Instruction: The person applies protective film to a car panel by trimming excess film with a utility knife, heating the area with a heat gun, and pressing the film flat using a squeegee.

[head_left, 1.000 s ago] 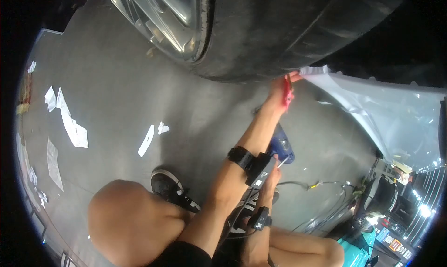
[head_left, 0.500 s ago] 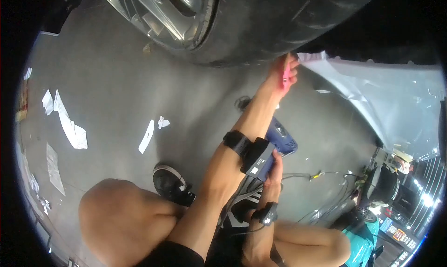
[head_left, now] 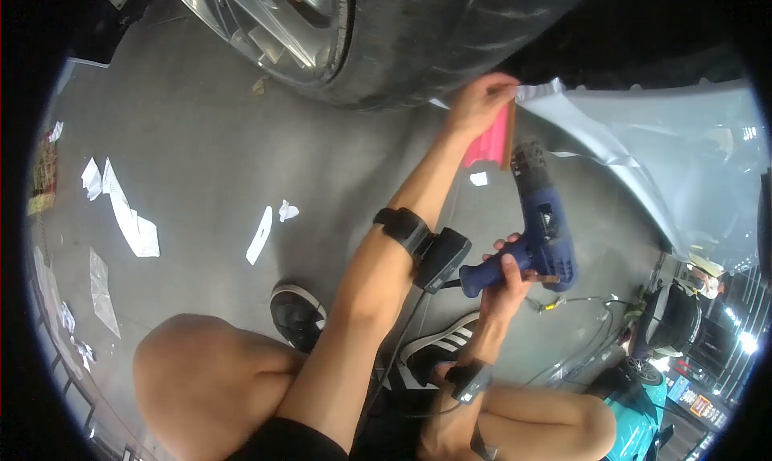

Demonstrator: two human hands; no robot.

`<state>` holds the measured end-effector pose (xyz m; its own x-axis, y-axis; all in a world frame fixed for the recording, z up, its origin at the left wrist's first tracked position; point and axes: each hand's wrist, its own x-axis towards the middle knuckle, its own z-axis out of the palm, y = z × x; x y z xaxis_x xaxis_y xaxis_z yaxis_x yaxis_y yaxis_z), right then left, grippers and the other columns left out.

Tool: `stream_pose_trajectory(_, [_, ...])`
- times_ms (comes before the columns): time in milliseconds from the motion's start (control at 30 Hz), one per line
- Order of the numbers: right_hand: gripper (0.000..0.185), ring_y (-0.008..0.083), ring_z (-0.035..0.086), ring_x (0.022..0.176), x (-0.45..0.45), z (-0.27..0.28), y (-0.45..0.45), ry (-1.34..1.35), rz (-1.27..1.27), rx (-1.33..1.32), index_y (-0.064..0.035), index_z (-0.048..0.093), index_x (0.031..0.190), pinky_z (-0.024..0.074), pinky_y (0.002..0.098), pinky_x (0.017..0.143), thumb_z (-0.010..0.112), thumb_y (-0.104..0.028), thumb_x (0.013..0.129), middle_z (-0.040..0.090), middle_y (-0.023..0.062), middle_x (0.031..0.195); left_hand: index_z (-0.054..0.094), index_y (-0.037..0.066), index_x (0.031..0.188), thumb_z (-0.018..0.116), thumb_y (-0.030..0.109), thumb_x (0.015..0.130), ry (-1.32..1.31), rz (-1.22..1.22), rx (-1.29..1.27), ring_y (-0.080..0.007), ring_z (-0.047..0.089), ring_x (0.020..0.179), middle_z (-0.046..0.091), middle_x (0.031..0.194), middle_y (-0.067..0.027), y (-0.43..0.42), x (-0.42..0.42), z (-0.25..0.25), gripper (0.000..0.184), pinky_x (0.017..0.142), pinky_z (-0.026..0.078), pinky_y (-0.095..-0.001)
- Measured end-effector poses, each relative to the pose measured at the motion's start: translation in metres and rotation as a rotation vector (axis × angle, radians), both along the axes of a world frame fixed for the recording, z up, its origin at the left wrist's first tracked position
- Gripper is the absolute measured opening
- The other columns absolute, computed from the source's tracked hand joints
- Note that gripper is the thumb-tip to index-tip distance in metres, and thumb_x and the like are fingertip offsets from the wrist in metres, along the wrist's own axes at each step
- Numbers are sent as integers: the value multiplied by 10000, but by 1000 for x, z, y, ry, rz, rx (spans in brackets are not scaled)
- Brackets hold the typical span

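Observation:
My left hand (head_left: 481, 105) is closed around a pink squeegee (head_left: 489, 142) with a brown edge, its fingertips at the corner of the pale film-like sheet (head_left: 619, 131) beside the tire (head_left: 434, 39). Below it, my right hand (head_left: 508, 280) grips the handle of a blue heat gun (head_left: 547, 228). The gun's dark nozzle points up toward the squeegee and the sheet's lower edge, apart from both. A small brown strip (head_left: 543, 278) sticks out by my right thumb.
A spoked wheel rim (head_left: 281, 22) is at the upper left. White paper scraps (head_left: 133, 224) lie on the grey floor (head_left: 209, 155). Cables (head_left: 591, 300) run along the floor at the right, near a turquoise car (head_left: 631, 417). My shoes (head_left: 297, 316) are below.
The heat gun has come out from behind my left forearm, moving right and turning its nozzle upward. My left hand has shifted slightly up, and more of the pink squeegee shows.

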<state>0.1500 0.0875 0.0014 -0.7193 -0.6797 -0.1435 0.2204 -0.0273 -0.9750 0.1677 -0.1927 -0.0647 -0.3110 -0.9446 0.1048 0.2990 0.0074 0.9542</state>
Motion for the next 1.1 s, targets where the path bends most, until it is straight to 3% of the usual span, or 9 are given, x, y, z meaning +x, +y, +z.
stream_pose_trajectory(433, [567,232,637,938,3,7,-13,24,-22,-33,-38,483,1307,589,349,702,694,-57,781,601,108,1084,659,70,1075,620,200,966,42,-123,-95,-125,619,966,679,993,-27,-10,8,-7,174,878,479,-283])
stream_pose_trajectory(533, [469,218,644,803,0,7,-12,1,-91,-44,-28,500,1256,563,320,623,678,-144,839,620,116,1008,654,70,1075,614,206,971,59,-134,-84,-123,611,966,673,996,-25,-9,8,-7,176,879,475,-282])
stream_pose_trajectory(600, [415,193,616,664,-8,1,-8,-73,-161,161,-28,516,1188,512,296,551,659,-294,903,632,112,912,654,71,1074,611,210,973,89,-143,-81,-123,607,968,671,999,-23,-7,10,-4,177,881,473,-282])
stream_pose_trajectory(733, [498,169,593,611,-19,-35,-7,-170,-128,331,-44,528,1147,480,278,531,621,-487,938,636,80,847,655,72,1076,617,232,970,78,-109,-71,-129,606,980,670,1008,-23,-4,6,-8,195,893,469,-288])
stream_pose_trajectory(833, [561,137,597,643,-22,-68,4,-270,-51,368,-45,583,1195,495,264,599,494,-559,988,633,59,842,656,72,1077,620,243,968,53,-97,-19,-133,611,982,672,1005,-25,-2,7,0,206,896,471,-291])
stream_pose_trajectory(867, [613,144,616,676,-21,-72,6,-171,16,432,-21,614,1154,506,268,628,445,-589,997,646,72,871,656,70,1077,621,247,967,24,-109,28,-134,613,984,673,1004,-27,-2,8,0,211,897,472,-292])
stream_pose_trajectory(967, [607,205,661,654,-39,-71,17,259,243,1015,13,652,955,517,343,592,408,-538,1028,665,128,709,656,67,1069,619,243,966,47,-122,27,-133,618,984,675,998,-27,-3,7,-3,207,897,474,-294])
stream_pose_trajectory(1000, [607,205,661,654,-47,-65,15,262,244,1016,13,652,955,517,343,592,408,-538,1028,665,128,709,656,67,1069,619,243,966,49,-120,27,-133,618,984,675,998,-27,-3,6,-6,207,897,474,-294])
stream_pose_trajectory(1100, [531,276,670,686,-70,-36,-16,791,100,953,32,680,883,507,383,638,447,-419,1041,663,179,730,655,59,1059,621,229,964,36,-110,-17,-130,620,979,675,996,-27,-6,7,-9,198,895,476,-293])
